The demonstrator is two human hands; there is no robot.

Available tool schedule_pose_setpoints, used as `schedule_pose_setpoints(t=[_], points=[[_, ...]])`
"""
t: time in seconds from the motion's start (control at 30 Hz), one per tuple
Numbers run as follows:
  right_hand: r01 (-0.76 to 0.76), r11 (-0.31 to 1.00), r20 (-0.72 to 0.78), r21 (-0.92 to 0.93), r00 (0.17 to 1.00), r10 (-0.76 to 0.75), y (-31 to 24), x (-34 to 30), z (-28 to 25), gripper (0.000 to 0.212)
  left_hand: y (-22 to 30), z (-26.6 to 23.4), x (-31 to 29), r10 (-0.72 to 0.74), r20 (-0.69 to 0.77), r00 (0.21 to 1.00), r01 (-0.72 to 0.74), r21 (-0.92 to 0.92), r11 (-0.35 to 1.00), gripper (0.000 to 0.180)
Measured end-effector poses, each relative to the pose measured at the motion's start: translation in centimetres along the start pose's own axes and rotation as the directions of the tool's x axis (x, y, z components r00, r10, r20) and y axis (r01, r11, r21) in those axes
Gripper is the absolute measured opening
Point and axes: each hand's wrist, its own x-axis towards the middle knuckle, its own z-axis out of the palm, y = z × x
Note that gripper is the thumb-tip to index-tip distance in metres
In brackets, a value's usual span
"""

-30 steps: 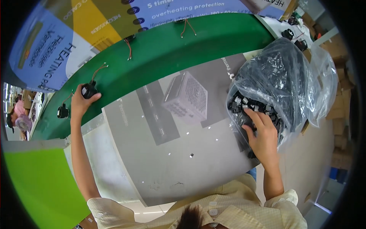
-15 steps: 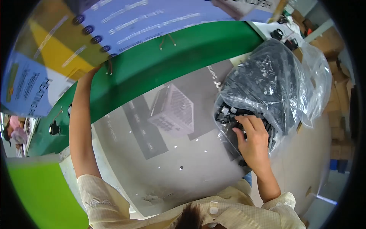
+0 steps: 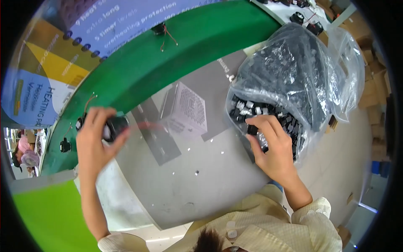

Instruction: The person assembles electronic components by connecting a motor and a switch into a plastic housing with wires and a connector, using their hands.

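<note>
My left hand [image 3: 94, 145] grips a dark, round, motor-like part [image 3: 115, 127]; it is smeared by motion, and its reddish wires trail to the right. Between thumb and fingertips of my right hand [image 3: 275, 153] is a small black block-shaped piece [image 3: 252, 129]. That hand hovers at the mouth of a clear plastic bag [image 3: 285, 63], which lies open on the right. Many small black pieces [image 3: 289, 126] fill the bag, with some pale or shiny ones among them. A grey printed sheet of cardboard [image 3: 189, 180] covers the work surface between my hands.
Beyond the cardboard runs a green surface [image 3: 201, 54], carrying wired black round parts [image 3: 65, 145]. Colourful printed cardboard [image 3: 126, 25] borders its far side. A few tiny bits [image 3: 197, 172] are scattered on the grey sheet. Brown boxes [image 3: 371, 96] are stacked at far right.
My left hand has come back from the far green surface, now bringing the round wired part. My right hand has lifted slightly, and a black piece now shows in its fingers.
</note>
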Motion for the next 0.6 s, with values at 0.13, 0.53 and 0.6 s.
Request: schedule_pose_setpoints(t=[0.13,0.53,0.6], points=[[0.011,0.999,0.027,0.045,1.0,-0.012,-0.7,-0.5,1.5,0.032,5.4,1.1,-8.2,-0.17,0.108,0.979,0.173,-0.018,0.985,0.043],[-0.183,0.745,0.277,0.642,0.961,-0.003,-4.6,1.1,6.4,0.03,7.4,5.5,-9.7,-0.069,0.157,0.985,0.02,0.295,0.955,0.021],[-0.263,0.616,0.303,0.743,0.952,0.041,-5.0,1.6,8.1,0.029,7.0,5.9,-8.6,-0.028,0.189,0.982,-0.007,0.181,0.983,0.013]])
